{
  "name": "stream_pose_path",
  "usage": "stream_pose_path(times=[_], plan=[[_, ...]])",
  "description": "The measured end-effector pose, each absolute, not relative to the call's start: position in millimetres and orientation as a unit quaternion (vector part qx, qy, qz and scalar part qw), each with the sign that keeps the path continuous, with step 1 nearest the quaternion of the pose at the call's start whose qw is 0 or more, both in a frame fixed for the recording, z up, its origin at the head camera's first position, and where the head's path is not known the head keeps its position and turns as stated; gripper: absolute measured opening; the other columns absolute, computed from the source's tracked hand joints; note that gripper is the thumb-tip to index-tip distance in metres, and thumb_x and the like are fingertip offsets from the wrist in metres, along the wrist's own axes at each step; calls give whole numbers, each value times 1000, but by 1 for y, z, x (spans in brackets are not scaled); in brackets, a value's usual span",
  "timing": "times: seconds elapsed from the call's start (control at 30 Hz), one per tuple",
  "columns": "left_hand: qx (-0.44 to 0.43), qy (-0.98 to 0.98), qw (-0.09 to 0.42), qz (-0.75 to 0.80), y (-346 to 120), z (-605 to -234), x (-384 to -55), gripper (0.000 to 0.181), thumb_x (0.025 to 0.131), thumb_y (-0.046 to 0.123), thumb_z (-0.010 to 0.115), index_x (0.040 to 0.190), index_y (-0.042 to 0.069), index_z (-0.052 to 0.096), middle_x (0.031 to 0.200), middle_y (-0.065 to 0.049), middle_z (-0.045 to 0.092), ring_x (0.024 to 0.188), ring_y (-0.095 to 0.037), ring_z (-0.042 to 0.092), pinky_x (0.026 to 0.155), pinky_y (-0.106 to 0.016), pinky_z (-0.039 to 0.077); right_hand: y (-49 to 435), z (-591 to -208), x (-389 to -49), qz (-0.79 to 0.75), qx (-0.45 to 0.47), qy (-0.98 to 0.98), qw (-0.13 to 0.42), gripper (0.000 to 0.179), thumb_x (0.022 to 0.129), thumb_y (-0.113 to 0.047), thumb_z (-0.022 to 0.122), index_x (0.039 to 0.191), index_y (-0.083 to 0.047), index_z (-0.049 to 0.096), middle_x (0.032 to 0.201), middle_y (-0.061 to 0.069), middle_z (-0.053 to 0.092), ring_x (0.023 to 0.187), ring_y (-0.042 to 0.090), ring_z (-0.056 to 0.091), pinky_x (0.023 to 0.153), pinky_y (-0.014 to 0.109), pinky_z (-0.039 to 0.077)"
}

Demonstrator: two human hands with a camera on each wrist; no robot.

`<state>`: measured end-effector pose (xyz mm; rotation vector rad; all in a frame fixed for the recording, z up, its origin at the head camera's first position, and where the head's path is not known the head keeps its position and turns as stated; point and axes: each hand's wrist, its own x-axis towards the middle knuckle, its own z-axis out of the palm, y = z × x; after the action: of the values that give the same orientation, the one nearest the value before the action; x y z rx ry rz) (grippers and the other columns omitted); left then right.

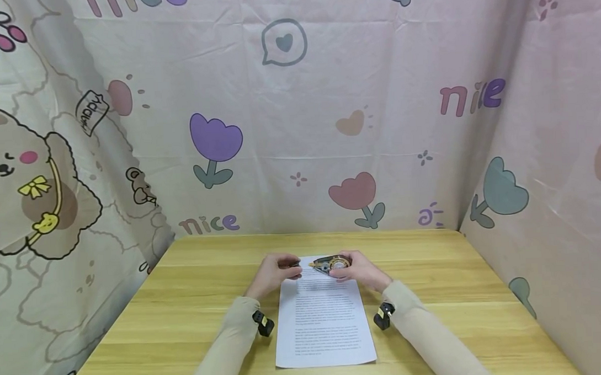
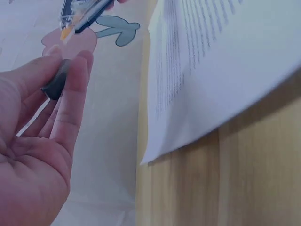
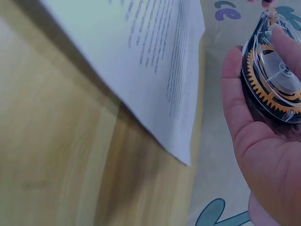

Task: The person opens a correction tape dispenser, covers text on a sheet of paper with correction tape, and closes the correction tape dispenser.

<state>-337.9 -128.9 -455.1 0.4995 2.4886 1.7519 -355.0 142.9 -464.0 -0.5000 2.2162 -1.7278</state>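
In my right hand [image 1: 355, 271] I grip a correction tape [image 1: 333, 264] with a clear and black case; the right wrist view shows its orange gear wheel. Its orange tip points left, toward my other hand. My left hand [image 1: 276, 274] pinches a small dark cap [image 2: 57, 84] between thumb and fingers, apart from the tip. Both hands are over the top end of a printed sheet of paper [image 1: 325, 319], which lies lengthwise on the table.
The wooden table [image 1: 195, 301] has light yellow grain. Behind it and at both sides hangs a pale curtain [image 1: 288, 110] with cartoon prints. Black wrist cameras [image 1: 263, 323] sit on both sleeves.
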Motion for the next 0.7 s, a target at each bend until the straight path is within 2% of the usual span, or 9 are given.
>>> stream_pose_path(times=[0.2, 0.43, 0.7], plan=[[171, 792, 36, 585, -123, -458, -337, 29, 87, 10, 74, 113, -2, 69, 99, -15, 73, 83, -22, 73, 76, -33, 62, 137, -461, -354, -599, -173, 768, 148, 48, 85, -9, 76, 125, 6, 54, 109, 19, 66, 90, 20, 67, 80, 38, 61], [182, 782, 38, 595, -120, -460, -338, 27, 87, 10, 73, 112, 0, 70, 99, -17, 73, 83, -23, 74, 77, -38, 62, 132, -462, -353, -590, -185, 771, 151, 48, 84, -12, 77, 123, 5, 55, 111, 20, 64, 92, 20, 66, 81, 38, 61], [199, 777, 48, 596, -117, -458, -338, 27, 86, 10, 75, 111, -1, 71, 99, -17, 73, 82, -21, 73, 76, -34, 62, 128, -462, -351, -583, -183, 776, 157, 49, 85, -15, 76, 126, 3, 56, 112, 18, 65, 93, 20, 66, 83, 41, 60]])
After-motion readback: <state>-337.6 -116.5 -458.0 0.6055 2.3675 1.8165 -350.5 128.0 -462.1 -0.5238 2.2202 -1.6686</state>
